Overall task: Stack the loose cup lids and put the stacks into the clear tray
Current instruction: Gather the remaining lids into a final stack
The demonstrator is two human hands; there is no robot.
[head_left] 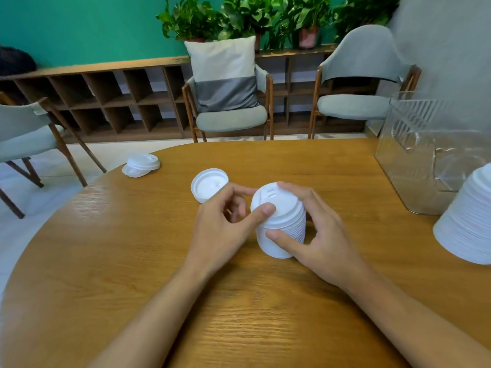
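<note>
A stack (281,229) of white lids stands upright on the bench (239,314), near its middle, held between both hands. The right hand (324,235) wraps it from the right: the thumb lies against the near side low down, and the fingers curl round the far side up to the top rim. The left hand (223,224) pinches the top lid of the stack, thumb tip pressed on its near edge and forefinger reaching to its far left edge, the other fingers curled in beneath.

Just left of the stack, partly behind the left hand's fingers, one loose lid (210,188) lies on the bench with its hollow side up. Farther left, near the bench's far edge, two lids (141,165) lie overlapping, one tilted on the other.

At the right edge a taller pile (467,221) of lids stands on the bench, cut off by the frame. Behind it sits the clear tray (398,144); whether the two touch I cannot tell. The tray's inside is too blurred to read.

Beyond the bench stand grey chairs (231,118), one carrying a cushion (225,75), then a low wooden shelf (106,96) with potted plants (239,14) on top.
</note>
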